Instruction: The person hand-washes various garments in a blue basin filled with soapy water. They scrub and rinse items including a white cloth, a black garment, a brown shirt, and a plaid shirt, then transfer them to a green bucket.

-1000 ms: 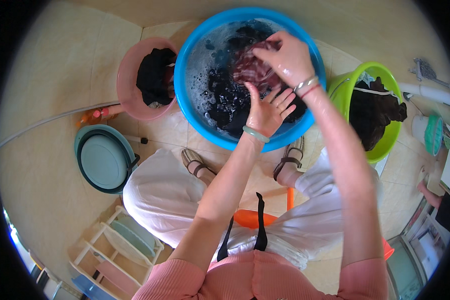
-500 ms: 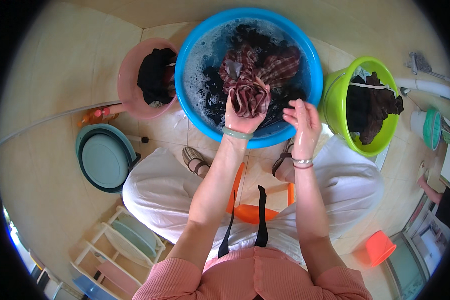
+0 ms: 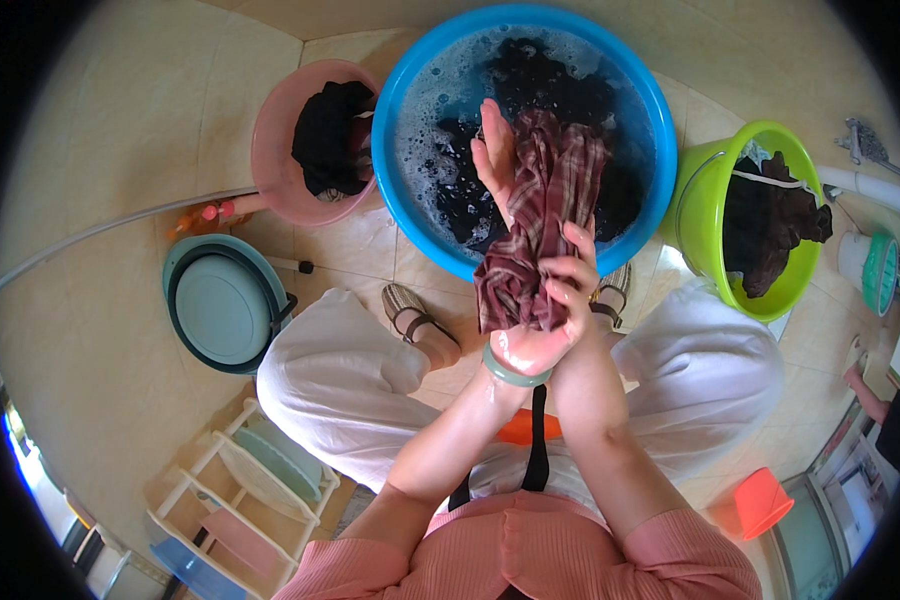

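Observation:
My left hand point(image 3: 555, 325), with a pale green bangle at the wrist, closes its fingers on a wet maroon plaid garment point(image 3: 530, 260) at the near edge of the blue basin. My right forearm crosses behind the left hand and passes under the cloth. Past the garment's left side, my right hand point(image 3: 495, 160) comes out over the water, fingers stretched. The garment hides my right wrist; whether the arm runs inside a sleeve or merely beneath the cloth, I cannot tell. Dark clothes point(image 3: 550, 80) soak in sudsy water in the blue basin point(image 3: 395, 180).
Left of the basin stands a pink tub point(image 3: 270, 140) with dark clothes, and nearer, a grey-green basin point(image 3: 175, 300). A lime-green bucket point(image 3: 700, 215) of clothes is at right. A white rack point(image 3: 240, 490) stands lower left, an orange-red bin point(image 3: 763, 503) lower right. Another person's arm point(image 3: 867, 395) shows far right.
The plaid garment has come up out of the water toward me. My left hand now grips it over the near rim; my right arm has crossed leftward under it, hand reaching out beyond.

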The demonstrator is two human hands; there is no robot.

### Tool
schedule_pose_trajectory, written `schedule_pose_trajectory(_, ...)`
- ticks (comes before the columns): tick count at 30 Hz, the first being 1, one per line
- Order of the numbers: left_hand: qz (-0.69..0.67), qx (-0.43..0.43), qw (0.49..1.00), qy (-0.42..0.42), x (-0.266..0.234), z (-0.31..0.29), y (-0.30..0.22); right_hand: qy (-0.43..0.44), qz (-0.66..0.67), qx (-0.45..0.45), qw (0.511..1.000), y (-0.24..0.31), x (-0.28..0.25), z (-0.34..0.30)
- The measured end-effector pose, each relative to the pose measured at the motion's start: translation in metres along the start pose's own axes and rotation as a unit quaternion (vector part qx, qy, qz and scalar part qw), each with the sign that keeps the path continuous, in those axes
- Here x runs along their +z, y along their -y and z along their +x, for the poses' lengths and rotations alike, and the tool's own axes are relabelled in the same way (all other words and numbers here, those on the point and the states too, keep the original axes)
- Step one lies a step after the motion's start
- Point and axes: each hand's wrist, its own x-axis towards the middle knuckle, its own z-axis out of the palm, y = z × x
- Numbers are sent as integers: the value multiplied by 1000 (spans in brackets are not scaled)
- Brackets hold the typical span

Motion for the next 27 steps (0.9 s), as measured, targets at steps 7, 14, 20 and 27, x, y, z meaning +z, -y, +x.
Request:
schedule_pose_trajectory(7,286,-12,958,-12,30,-12,2,-77,102,220,967,40,-5,30)
schedule_pose_trajectory(14,747,96,606,-258,74,-10,25,-208,-281,259,901,52,8,57)
schedule_pose_trajectory(20,892,114,316,-303,89,14,4,-249,-544,290,747,46,17,74)
schedule_pose_trajectory(27,974,116,7,-193,73,16,-68,-186,-851,202,448,40,-22,83)
